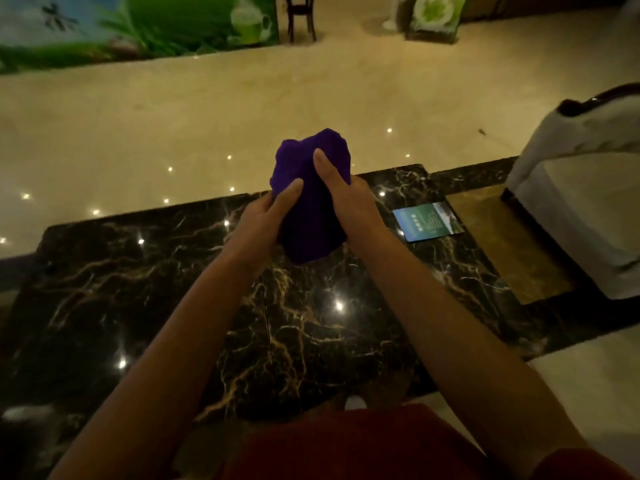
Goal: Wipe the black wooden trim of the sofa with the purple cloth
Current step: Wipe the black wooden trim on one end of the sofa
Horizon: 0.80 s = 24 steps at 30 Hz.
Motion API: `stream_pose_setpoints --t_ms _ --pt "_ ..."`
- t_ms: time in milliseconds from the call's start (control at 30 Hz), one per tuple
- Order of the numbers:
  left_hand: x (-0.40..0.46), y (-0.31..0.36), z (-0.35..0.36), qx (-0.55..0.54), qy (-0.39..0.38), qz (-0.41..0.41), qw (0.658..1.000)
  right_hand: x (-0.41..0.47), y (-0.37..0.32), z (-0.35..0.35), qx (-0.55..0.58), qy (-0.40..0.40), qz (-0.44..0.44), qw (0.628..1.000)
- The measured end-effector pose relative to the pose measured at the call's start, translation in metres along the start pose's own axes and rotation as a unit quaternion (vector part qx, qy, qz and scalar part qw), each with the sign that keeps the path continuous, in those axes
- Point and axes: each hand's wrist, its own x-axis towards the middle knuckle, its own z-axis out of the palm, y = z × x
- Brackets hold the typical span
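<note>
We see a soft, nubby purple cloth [308,202], a glossy dark marble worktop [138,289], a polished cream floor [173,116], and a shiny paper card [427,221].

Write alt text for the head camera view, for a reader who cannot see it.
Two bare hands, left hand and right hand, hold a bunched purple cloth above a dark marble table. A small card lies on the table to the right, and a pale sofa with black trim sits at the right edge.

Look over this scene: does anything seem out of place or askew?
A small blue-green card lies alone and crooked on the dark marble table, near its right edge. Otherwise nothing stands out; both hands hold the bunched purple cloth.
</note>
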Motion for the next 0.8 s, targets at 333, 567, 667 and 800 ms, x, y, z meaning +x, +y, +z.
stream_pose_setpoints --t_ms 333,567,667,800 --pt "-0.018 0.002 0.015 0.077 -0.123 0.054 0.988 -0.072 0.026 -0.002 0.057 0.201 -0.028 0.978" --pt "-0.027 -0.035 0.096 0.173 -0.250 0.017 0.952 -0.154 0.067 -0.080 0.006 0.468 -0.014 0.884" --pt "-0.035 -0.045 0.151 0.213 -0.303 0.063 0.927 -0.187 0.086 -0.100 0.053 0.499 0.013 0.865" --pt "-0.057 -0.051 0.229 0.217 -0.396 0.075 0.889 -0.217 0.101 -0.131 0.162 0.521 0.014 0.838"
